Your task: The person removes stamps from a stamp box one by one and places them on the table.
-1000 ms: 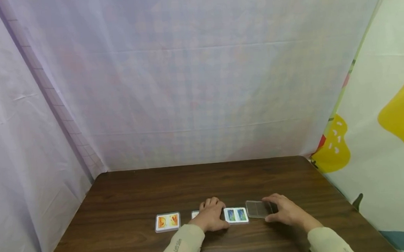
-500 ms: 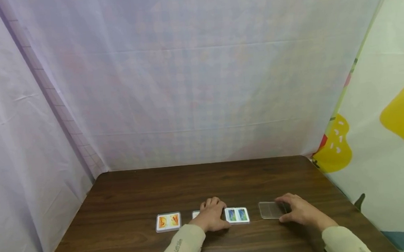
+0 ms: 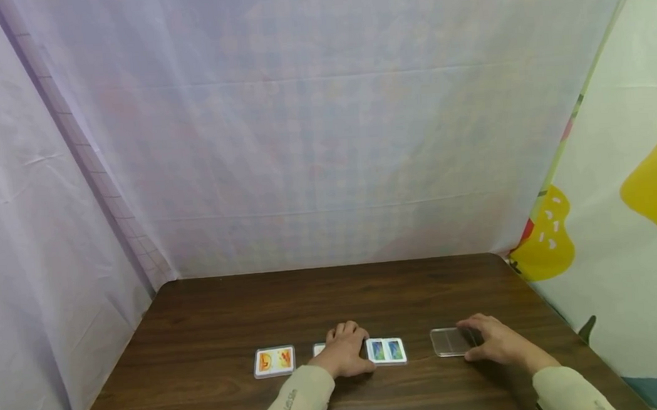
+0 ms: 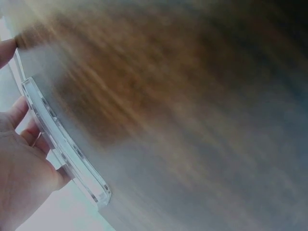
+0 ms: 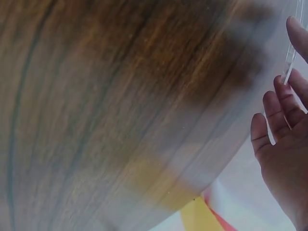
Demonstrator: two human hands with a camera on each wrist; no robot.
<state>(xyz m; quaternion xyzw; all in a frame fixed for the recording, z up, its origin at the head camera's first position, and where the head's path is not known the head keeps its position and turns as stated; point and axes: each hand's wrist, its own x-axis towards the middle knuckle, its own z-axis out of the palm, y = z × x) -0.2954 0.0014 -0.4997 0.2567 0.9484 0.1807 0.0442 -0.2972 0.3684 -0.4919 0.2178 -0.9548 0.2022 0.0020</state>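
In the head view my left hand point(image 3: 343, 351) rests at the left end of a flat card case point(image 3: 386, 351) with two blue-green picture cards. Its thumb and fingers pinch that case at the near and far edges. Under this hand lies a second case point(image 3: 318, 350), mostly hidden; its clear edge point(image 4: 65, 144) shows in the left wrist view. My right hand point(image 3: 492, 340) pinches a clear, flat plastic cover point(image 3: 448, 342) between thumb and fingers. The right wrist view shows the cover's thin edge point(image 5: 290, 62), with the other fingers spread beside it.
Another case point(image 3: 274, 361), holding orange picture cards, lies left of my left hand. Everything is on a dark wood-grain table point(image 3: 334, 299). A pale curtain point(image 3: 313, 137) hangs behind its far edge, and a fruit-print cloth point(image 3: 609, 263) runs along the right side.
My right hand has drawn the clear cover rightward, away from the case with the blue-green cards. Left hand and cases stay where they were.
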